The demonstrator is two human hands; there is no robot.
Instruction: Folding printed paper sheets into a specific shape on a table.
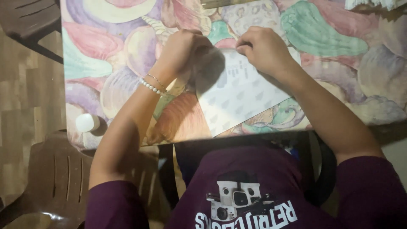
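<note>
Pretty busy table [335, 63] filling the upper part of the frame, covered in a cloth painted with big pastel vegetable shapes in pink, green, purple and orange. Wooden-look floor down the left edge. Brown plastic slatted chair [51, 178] at lower left, another dark chair [25, 19] poking in at upper left.

Pale square sheet of paper with faint grey patterning [241, 95] lying on the cloth at centre frame, turned at an angle, one corner pointing down toward the near table edge. Left hand [184, 46] curled down over the sheet's upper left part, fingers tucked under so couldn't tell exactly how much was being pinched, but clearly closed and pressing there. Beaded white bracelet plus thin chain [151, 85] on that wrist. Right hand [263, 46] also closed, fingertips pinching the top edge of the paper just right of the other hand. Both hands close together, near upper centre.

Small white round cap or bottle top [87, 123] sitting at the left edge of the table, well apart from the paper. Dark maroon printed shirt [254, 178] along the bottom of the frame.
</note>
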